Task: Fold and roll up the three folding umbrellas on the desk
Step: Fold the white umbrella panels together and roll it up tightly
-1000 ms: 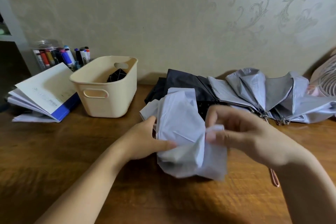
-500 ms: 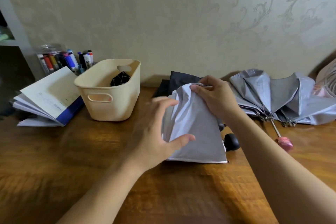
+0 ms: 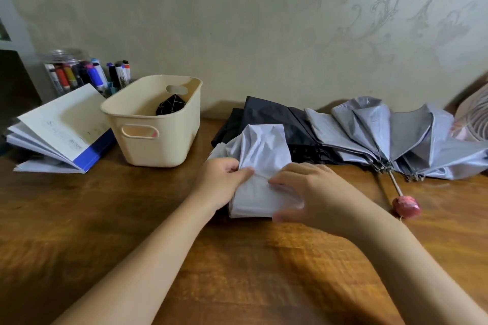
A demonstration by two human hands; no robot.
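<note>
Head view: wooden desk [image 3: 79,219] against patterned wallpaper [image 3: 290,21].

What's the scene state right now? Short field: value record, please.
surface: wooden desk
in hand: pale grey umbrella, canopy bunched
left hand: fingers pinching the canopy's left side
right hand: pressing on its right side
behind it: black umbrella, lying collapsed
right: grey umbrella, canopy loose, pink handle on the desk
left: cream basket with a dark item inside; open book; marker jar
rolled so far: none visible
</note>
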